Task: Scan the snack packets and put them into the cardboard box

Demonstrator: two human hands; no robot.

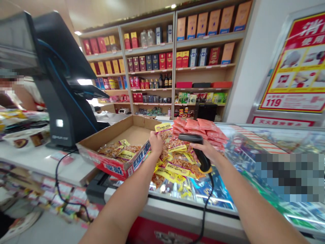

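Background: wooden wall shelving [148,72] at 12 o'clock, stocked with boxes and bottles; red-and-yellow poster [294,64] at 2 o'clock. Clock positions are read from the loose pile.
Surface: glass-topped display case [182,206], goods visible through the glass.
Loose pile: yellow-labelled snack packets [177,167], overlapping, lying on the glass between the carton and the scanner.
Carton: open cardboard box [101,166] at 9 o'clock, red and blue printing on its walls; more yellow-labelled packets lie inside.
Left grip: left hand [155,143] at 11 o'clock, beside the carton's near-right corner; fingers pinching one snack packet [163,128] near its yellow header.
Right grip: right hand [205,149] at 2 o'clock; closed around the handle of a black barcode scanner [201,156].
Scanner: handle tilted, head directed toward 9 o'clock; cable [204,217] descends at 5 o'clock over the front edge.
Pink packets: stacked bags [200,127] at 1 o'clock, just beyond the scanner.
Terminal: black two-screen unit [64,84] at 10 o'clock, on the adjoining white surface [33,166].
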